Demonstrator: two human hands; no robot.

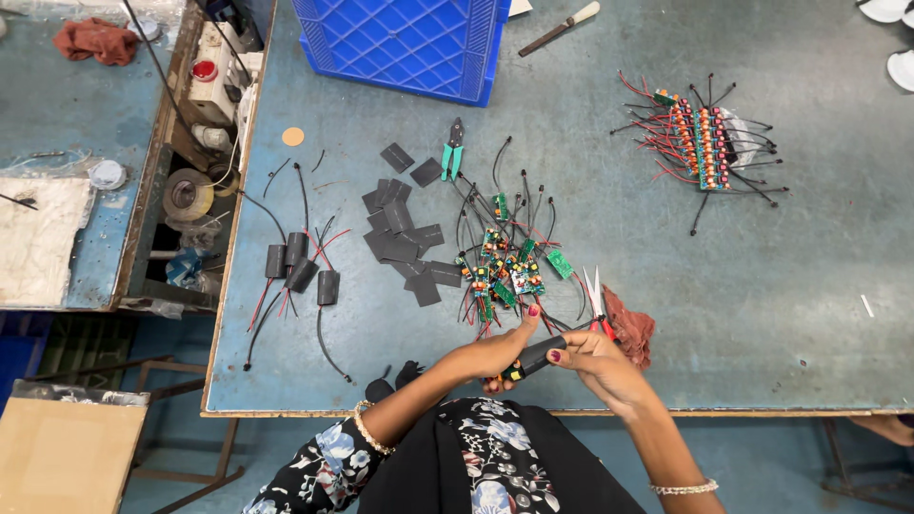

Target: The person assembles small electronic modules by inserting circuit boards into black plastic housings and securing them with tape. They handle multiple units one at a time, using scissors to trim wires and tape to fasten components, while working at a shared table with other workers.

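My left hand point(497, 353) and my right hand point(598, 365) meet near the table's front edge, both gripping one black sleeved piece point(535, 357) with wires coming out of it. Just beyond my fingers lies a heap of small green circuit boards point(506, 266) with red and black wires. Flat black sleeve pieces point(407, 238) lie scattered left of that heap. Red-handled scissors point(596, 295) rest on a red cloth point(630, 328) beside my right hand.
A neat row of wired boards point(703, 145) lies at the far right. Several sleeved boards point(300, 271) lie at the left. Green-handled pliers point(453, 149) and a blue crate point(405, 43) sit further back. A cluttered gap with tape rolls point(188, 194) borders the table's left edge.
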